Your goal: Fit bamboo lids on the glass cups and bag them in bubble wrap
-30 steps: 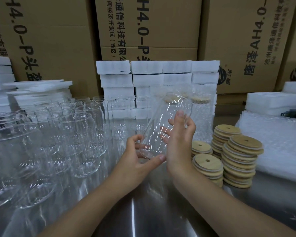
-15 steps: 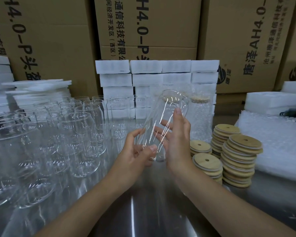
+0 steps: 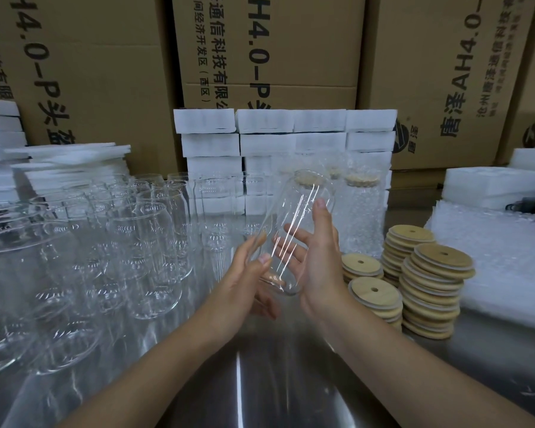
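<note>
A clear glass cup [image 3: 301, 211] is held tilted above the steel table [image 3: 260, 381], its mouth up and away from me and no lid on it. My right hand [image 3: 320, 267] cradles its right side, the fingers behind the glass and the thumb up along the wall. My left hand [image 3: 244, 279] holds the lower left part between thumb and fingers. Stacks of round bamboo lids [image 3: 436, 285] with a centre hole stand just right of my hands. A pile of bubble wrap bags [image 3: 507, 261] lies at the far right.
Several empty glass cups [image 3: 136, 236] crowd the left half of the table. Two bubble-wrapped, lidded cups [image 3: 360, 217] stand behind the lids. White foam blocks [image 3: 284, 140] and cardboard boxes [image 3: 260, 57] wall off the back.
The cup has swung so its base sits nearer my right palm. My left thumb slid from under the base up onto the cup's lower side.
</note>
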